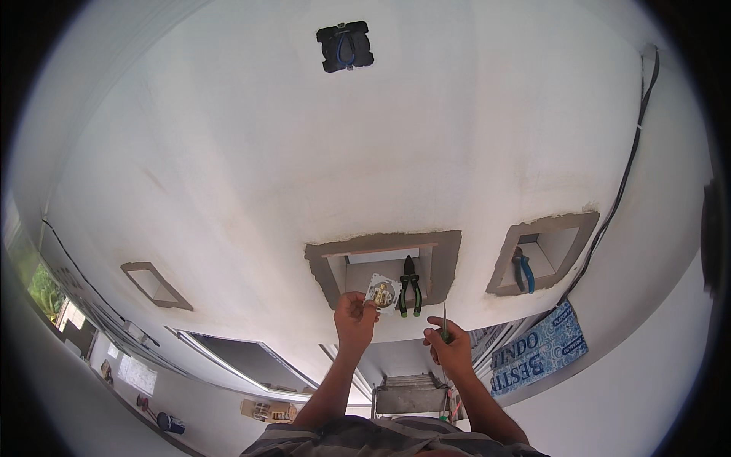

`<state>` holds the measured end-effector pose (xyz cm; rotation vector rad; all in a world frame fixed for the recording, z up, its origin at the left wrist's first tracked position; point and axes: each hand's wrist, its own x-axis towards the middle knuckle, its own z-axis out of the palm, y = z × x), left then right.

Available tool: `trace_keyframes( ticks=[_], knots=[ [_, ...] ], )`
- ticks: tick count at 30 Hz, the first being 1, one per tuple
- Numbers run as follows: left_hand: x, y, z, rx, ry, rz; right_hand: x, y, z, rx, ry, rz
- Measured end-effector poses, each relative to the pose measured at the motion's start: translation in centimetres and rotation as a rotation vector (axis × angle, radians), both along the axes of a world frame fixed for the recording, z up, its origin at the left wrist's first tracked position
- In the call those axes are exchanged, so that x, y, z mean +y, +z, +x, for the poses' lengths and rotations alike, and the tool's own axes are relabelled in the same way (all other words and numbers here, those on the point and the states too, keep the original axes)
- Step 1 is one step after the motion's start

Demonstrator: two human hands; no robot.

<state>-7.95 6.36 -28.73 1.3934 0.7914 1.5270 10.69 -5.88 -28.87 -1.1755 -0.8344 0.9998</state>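
Observation:
My left hand (354, 320) pinches a white-plated electrical socket mechanism (383, 293) with brass parts, held before the central recess's rough grey rim (442, 255). My right hand (451, 344), just below and right of it, grips a screwdriver (445, 333) with a green handle, its thin shaft pointing up. Black-and-green pliers (411, 293) rest upright in the central recess, their handles hanging over its lower edge. Blue-handled pliers (523, 270) sit in the smaller recess on the right (580, 232).
A black wall box (330, 46) with blue wire is high up; a small recess (177, 302) is at left. Black cable (632, 160) runs down the right. Below are a blue patterned printed sheet (563, 339), a grey metal platform (411, 396) and a cardboard box (255, 411).

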Motion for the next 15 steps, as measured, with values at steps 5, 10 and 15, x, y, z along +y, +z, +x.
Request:
trace_keyframes(
  ticks=[5,10,15],
  knots=[
    [-4.1,0.0,0.2,0.005,-0.138,-0.005,0.5,1.9,-1.6,0.022,0.011,0.090],
    [-5.9,0.4,1.2,-0.003,-0.248,0.021,0.1,1.0,-1.3,0.031,-0.020,0.117],
    [-6.2,1.0,1.1,0.041,-0.271,-0.037,0.0,1.1,-1.2,0.064,-0.067,0.157]
  ],
)
